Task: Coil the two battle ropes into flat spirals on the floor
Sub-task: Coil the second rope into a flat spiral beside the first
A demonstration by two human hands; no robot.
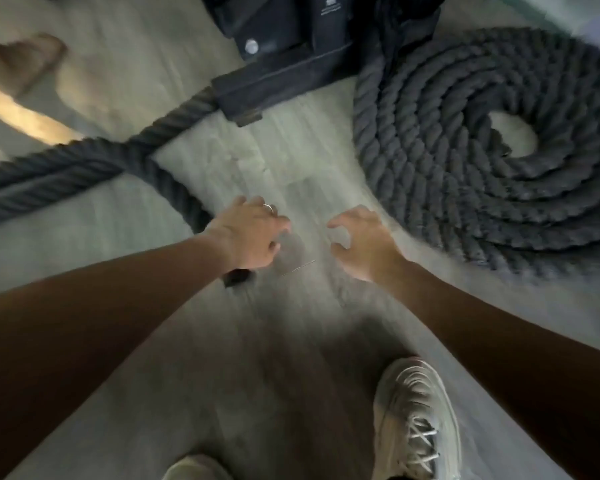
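On pale wood-grain floor (309, 140) before a black equipment base (284, 53), one battle rope lies as a flat coiled spiral (482, 161) at right while the loose rope (84, 168) crosses itself at left, and the left hand (250, 237) and right hand (364, 244) hover between them, fingers loosely curled, holding nothing.

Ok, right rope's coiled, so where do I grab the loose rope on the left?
Probably take the loose rope at the bend nearest the left hand, coming from above. That stretch curves toward the hand and lies flat on the floor, with bare floor beside it. Both hands hold nothing; the right hand can follow.
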